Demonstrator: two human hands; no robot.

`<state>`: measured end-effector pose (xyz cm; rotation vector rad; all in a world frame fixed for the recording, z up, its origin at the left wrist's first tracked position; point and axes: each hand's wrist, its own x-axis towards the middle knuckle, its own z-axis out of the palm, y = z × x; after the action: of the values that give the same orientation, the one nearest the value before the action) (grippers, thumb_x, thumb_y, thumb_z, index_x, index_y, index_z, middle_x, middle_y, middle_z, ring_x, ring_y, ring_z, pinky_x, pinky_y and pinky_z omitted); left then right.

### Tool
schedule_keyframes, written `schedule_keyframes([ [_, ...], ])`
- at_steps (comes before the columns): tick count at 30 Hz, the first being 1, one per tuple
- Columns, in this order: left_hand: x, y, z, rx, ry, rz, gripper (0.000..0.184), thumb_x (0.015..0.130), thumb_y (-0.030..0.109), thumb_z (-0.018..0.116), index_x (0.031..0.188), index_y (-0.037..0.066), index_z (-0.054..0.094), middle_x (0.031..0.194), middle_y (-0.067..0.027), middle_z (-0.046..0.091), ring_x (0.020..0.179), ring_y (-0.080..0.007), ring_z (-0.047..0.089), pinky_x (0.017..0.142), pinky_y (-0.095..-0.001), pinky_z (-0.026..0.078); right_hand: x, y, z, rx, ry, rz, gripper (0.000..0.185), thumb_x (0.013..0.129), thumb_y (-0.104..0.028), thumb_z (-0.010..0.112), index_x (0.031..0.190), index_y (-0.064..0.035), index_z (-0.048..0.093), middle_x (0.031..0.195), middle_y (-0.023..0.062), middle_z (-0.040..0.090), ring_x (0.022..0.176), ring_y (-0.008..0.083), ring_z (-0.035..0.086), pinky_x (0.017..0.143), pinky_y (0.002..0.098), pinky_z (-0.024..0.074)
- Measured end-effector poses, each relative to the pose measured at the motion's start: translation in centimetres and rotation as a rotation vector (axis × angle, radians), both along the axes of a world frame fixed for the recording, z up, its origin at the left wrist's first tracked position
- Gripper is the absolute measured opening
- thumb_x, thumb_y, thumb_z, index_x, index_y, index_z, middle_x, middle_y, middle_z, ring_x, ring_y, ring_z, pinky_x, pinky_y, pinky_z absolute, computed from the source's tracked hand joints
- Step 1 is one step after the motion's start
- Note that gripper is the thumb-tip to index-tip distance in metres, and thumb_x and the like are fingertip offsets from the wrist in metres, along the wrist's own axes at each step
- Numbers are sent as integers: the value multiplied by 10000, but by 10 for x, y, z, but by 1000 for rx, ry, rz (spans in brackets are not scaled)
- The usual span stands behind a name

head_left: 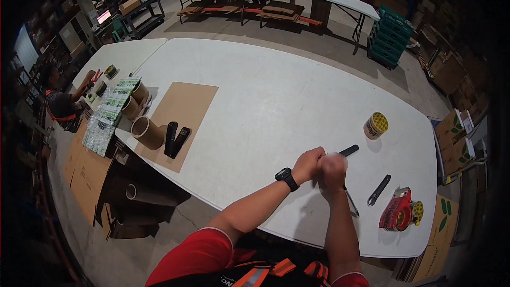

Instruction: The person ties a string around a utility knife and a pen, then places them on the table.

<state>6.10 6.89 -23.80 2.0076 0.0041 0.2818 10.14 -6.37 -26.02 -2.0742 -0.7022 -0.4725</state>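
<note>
My left hand (307, 165), below a black wristwatch (287, 179), is closed and meets my right hand (334, 170) over the table's near side. My right hand is smeared by motion, so its fingers cannot be read. A black bar-shaped thing (349, 150) shows just past the hands; whether either holds it is unclear. Beside my right forearm, a thin dark stick-like thing (351, 203) slants down. To the right lie a black box cutter (379, 190) and a red tape dispenser (396, 211) with a yellow-and-black tape roll (417, 212) against it.
A tape roll (376, 125) stands on the white table (255, 90). At left are a cardboard sheet (183, 106), black staplers (177, 139), cardboard tubes (147, 133) and a bubble-wrapped pack (109, 117). A co-worker (64, 103) is at far left. Green crates (390, 37) stack behind.
</note>
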Motion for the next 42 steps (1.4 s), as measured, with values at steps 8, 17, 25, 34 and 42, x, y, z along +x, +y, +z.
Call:
schedule_keyframes([
  [8, 2, 0, -1, 30, 14, -14, 249, 937, 258, 490, 902, 15, 534, 771, -200, 628, 731, -396, 597, 641, -429, 465, 0, 1, 1, 0, -12, -10, 161, 731, -63, 603, 611, -68, 496, 652, 53, 541, 788, 256, 551, 768, 407, 399],
  [17, 1, 2, 2, -14, 16, -21, 264, 937, 266, 492, 898, 9, 536, 739, -202, 620, 697, -385, 594, 621, -416, 463, -3, 1, 5, 27, 31, -21, 147, 736, -48, 617, 623, -70, 524, 644, 37, 549, 767, 245, 553, 775, 393, 406],
  [25, 1, 0, 0, -16, 36, -14, 278, 933, 282, 489, 904, 10, 539, 748, -201, 623, 704, -382, 597, 629, -418, 464, -3, 1, 1, 17, 61, -39, 133, 734, -61, 607, 627, -66, 527, 689, 56, 568, 803, 254, 550, 793, 396, 401],
  [34, 2, -1, -1, 33, 50, -17, 261, 936, 273, 480, 919, 17, 527, 779, -207, 629, 743, -407, 595, 647, -444, 462, 0, -1, -2, -16, 33, -4, 144, 740, -72, 594, 622, -58, 513, 684, 67, 559, 803, 266, 546, 790, 403, 398],
  [42, 1, 0, 1, 30, 33, -23, 257, 931, 274, 483, 919, 21, 526, 777, -207, 628, 746, -405, 596, 644, -450, 461, 0, -1, -2, -29, 40, -19, 162, 752, -89, 592, 618, -56, 508, 687, 73, 554, 803, 264, 540, 783, 406, 397],
])
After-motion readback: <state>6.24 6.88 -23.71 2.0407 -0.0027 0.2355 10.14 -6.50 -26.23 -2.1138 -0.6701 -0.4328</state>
